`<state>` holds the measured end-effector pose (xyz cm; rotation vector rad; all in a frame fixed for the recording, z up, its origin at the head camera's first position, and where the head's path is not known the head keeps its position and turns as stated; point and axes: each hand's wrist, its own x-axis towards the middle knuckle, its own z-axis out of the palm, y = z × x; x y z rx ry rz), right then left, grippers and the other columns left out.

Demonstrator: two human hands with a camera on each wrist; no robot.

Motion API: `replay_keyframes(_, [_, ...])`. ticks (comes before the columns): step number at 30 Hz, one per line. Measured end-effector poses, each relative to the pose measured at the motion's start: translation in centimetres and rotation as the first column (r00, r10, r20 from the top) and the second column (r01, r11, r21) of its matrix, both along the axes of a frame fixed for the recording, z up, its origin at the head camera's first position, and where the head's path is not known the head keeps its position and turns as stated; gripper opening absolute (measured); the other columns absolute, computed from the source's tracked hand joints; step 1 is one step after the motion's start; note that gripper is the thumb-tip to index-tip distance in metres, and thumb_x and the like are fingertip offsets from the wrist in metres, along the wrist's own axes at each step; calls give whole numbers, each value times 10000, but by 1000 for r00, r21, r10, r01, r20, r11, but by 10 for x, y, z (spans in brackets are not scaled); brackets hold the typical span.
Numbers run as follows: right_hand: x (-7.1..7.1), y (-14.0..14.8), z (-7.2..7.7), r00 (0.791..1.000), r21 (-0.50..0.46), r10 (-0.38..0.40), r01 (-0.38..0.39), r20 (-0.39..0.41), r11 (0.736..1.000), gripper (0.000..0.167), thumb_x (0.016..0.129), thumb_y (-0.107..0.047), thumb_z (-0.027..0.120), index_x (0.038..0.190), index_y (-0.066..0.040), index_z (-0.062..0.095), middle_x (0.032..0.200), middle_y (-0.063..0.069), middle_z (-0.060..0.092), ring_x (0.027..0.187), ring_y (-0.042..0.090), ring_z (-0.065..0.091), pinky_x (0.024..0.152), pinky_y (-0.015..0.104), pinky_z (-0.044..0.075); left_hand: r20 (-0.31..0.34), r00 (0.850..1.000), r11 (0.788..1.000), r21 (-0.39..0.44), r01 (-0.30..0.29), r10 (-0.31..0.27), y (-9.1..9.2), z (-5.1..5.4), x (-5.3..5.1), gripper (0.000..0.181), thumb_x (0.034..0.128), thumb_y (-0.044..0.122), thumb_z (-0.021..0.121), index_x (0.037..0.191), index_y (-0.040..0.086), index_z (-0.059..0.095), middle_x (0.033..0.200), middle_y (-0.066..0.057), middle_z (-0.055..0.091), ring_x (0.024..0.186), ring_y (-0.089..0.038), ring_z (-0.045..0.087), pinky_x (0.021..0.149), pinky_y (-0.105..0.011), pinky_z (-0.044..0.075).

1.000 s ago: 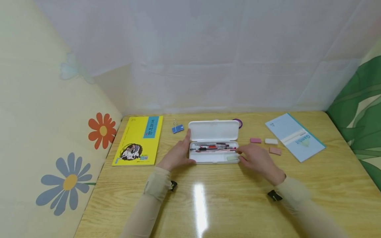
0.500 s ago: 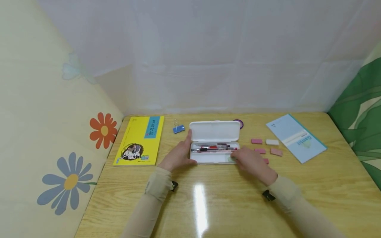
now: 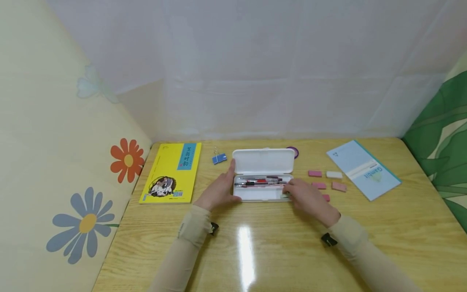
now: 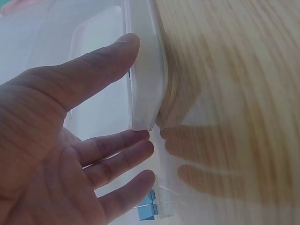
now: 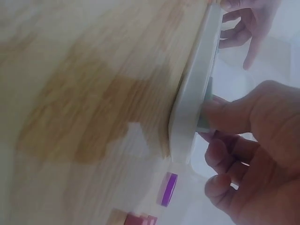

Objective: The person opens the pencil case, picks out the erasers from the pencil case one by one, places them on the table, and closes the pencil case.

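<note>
A white pencil case (image 3: 262, 160) lies with its lid raised in the middle of the table, several pens (image 3: 255, 182) along its back half. My left hand (image 3: 215, 192) steadies the left end with fairly straight fingers. In the left wrist view the thumb (image 4: 101, 70) rests along the case's front rim and the other fingers reach round its end. At the right end, my right hand (image 3: 310, 199) pinches a pale green eraser (image 5: 205, 112) between thumb and finger inside the case. Most of that eraser is covered by the hand in the head view.
Right of the case lie pink erasers (image 3: 315, 173), a white eraser (image 3: 333, 174) and a light blue notebook (image 3: 365, 170). A purple ring-shaped object (image 3: 294, 152) sits partly behind the lid. To the left are a blue binder clip (image 3: 219, 158) and a yellow book (image 3: 171, 172).
My right hand has moved left from the case's right edge onto the green eraser and taken hold of it, uncovering more pink erasers on the table. The left hand has stayed put.
</note>
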<state>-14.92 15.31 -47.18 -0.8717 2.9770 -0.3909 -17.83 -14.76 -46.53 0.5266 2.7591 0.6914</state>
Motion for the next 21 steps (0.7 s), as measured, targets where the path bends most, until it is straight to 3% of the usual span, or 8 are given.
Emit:
replay_keyframes(4, [0,6,-1,997,-45,26,-29,-72,999,226,852,43,715,1051,-62,746,993,82,710,938,250,677,828,396,606,2,1000,1000,-1,-2,2,0,0,0,1349,753,267,913,1628,73,-95,1516,-286,472,1367,-391,522,1180,-470,433])
replay_keyframes(9, [1,20,1,991,-109,2,-17,-133,994,189,861,16,726,1036,-50,752,991,108,744,933,281,702,826,433,611,2,1000,1000,-5,-4,4,0,0,0,1350,751,270,914,1628,73,-94,1529,-283,460,1375,-396,514,1180,-473,432])
replay_keyframes(13, [1,36,5,995,-157,-38,23,-89,987,169,839,34,749,984,-52,753,952,100,760,891,268,714,798,435,617,0,1000,1000,-8,-6,6,1,-1,0,1351,750,277,914,1629,76,-93,1520,-278,472,1365,-388,524,1174,-468,441])
replay_keyframes(21, [6,76,14,984,-102,-178,177,3,979,165,856,13,750,984,-90,763,912,65,753,826,235,670,722,445,586,-2,1000,1000,-5,-8,8,1,1,0,1355,750,277,915,1628,77,-97,1526,-280,465,1376,-392,513,1181,-472,432])
